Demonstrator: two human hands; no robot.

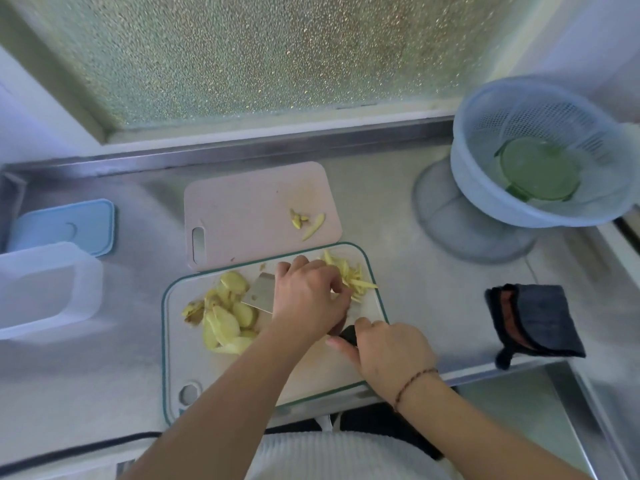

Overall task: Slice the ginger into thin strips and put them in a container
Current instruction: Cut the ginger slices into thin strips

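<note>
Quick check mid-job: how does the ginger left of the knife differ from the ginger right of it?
The ginger slices left of the knife blade are broad, flat ovals, some with brownish skin; the ginger strips on the right are thin slivers. The slices lie untouched, while the left hand rests against the strips. Both piles are pale yellow and lie on the green-edged cutting board.

No text, label, brand, number or sign can be read anywhere in the head view.
</note>
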